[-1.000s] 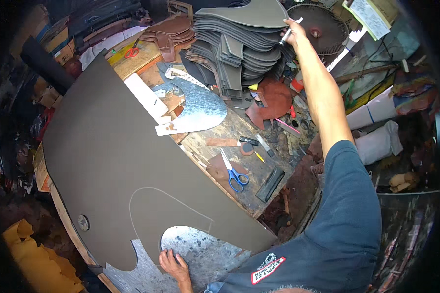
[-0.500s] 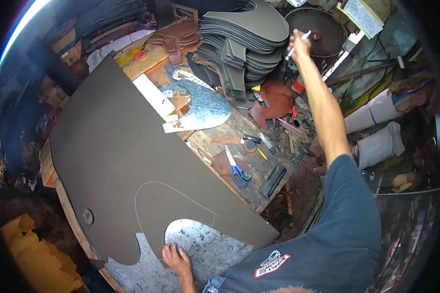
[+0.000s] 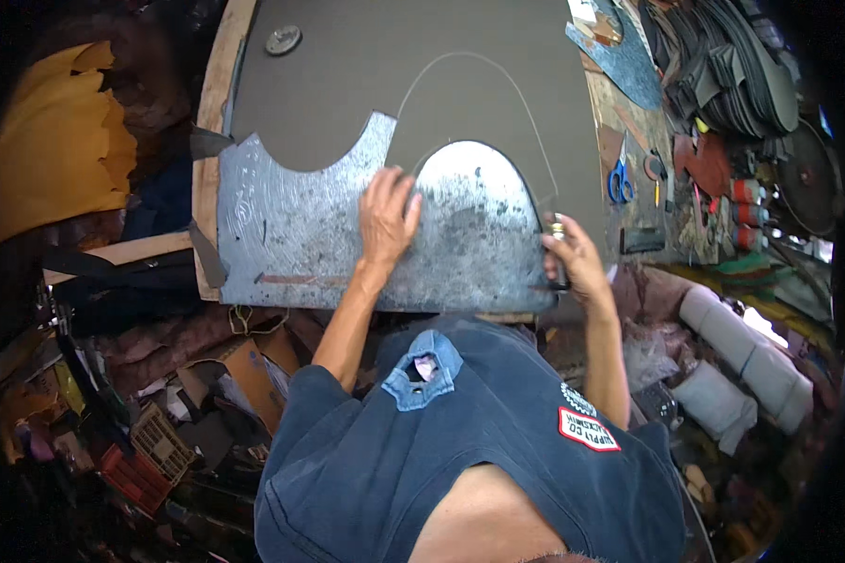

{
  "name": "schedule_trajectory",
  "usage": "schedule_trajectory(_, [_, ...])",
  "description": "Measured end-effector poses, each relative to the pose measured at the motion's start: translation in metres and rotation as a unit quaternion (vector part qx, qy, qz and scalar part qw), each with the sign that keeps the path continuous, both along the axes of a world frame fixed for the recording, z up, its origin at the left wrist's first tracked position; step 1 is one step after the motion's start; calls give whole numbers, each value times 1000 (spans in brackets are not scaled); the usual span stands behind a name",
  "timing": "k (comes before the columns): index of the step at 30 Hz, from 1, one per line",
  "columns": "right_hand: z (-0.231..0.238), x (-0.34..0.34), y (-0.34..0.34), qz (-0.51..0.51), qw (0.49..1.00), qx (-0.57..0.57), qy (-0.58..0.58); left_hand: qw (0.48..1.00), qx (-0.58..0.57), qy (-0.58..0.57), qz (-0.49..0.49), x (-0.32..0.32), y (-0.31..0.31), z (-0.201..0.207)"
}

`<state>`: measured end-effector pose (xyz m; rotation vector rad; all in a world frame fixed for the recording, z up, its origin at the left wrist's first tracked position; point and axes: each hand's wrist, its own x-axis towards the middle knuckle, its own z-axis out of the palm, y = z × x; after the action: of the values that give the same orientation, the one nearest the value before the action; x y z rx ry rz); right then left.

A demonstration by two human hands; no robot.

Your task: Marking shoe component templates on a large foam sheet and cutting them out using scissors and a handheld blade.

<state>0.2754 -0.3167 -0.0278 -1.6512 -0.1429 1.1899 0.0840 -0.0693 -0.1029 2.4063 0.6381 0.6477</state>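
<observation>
A grey-brown sheet of leather-like material [image 3: 347, 56] covers the bench. A flat, mottled metal template [image 3: 479, 244] lies on its near edge, with a curved notch at the left and a rounded lobe at the right. A pale drawn outline [image 3: 516, 75] curves on the sheet beyond the lobe. My left hand [image 3: 388, 216] rests on the template between notch and lobe, palm down and fingers stretched out. At the template's right edge, my right hand [image 3: 577, 258] is closed round a slim dark tool with shiny metal parts [image 3: 560, 267]; blur hides its exact kind.
A round metal disc [image 3: 283, 39] sits on the sheet at the far left. Blue-handled scissors [image 3: 619, 183] and a dark block [image 3: 642, 240] lie to the right. Stacked cut pieces [image 3: 732, 84] stand at the far right, near a fan [image 3: 807, 175]. Yellow hide [image 3: 52, 150] hangs at left.
My view has swung round toward the bench's near edge. My right hand, earlier stretched out toward the fan with a white pen-like thing, has come back beside the template. My left hand stays on the template.
</observation>
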Motion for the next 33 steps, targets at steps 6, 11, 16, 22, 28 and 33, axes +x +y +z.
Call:
schedule_trajectory(6, [4,-113,33,85,994,-52,-48,998,-4,10,62,-57,15,-10])
schedule_trajectory(11, [-11,-134,80,224,866,4,-448,998,18,-11,60,-63,32,-19])
schedule_trajectory(16, [-29,-116,149,293,804,21,-517,999,-8,16,30,-49,54,-29])
schedule_trajectory(22, [-42,-114,175,334,768,3,-546,999,-36,18,0,-49,58,-35])
schedule_trajectory(28, [-44,-114,177,322,772,-14,-548,999,-21,26,36,-44,54,-37])
schedule_trajectory(33, [-48,-105,161,318,770,-11,-553,999,-4,22,50,-40,53,-35])
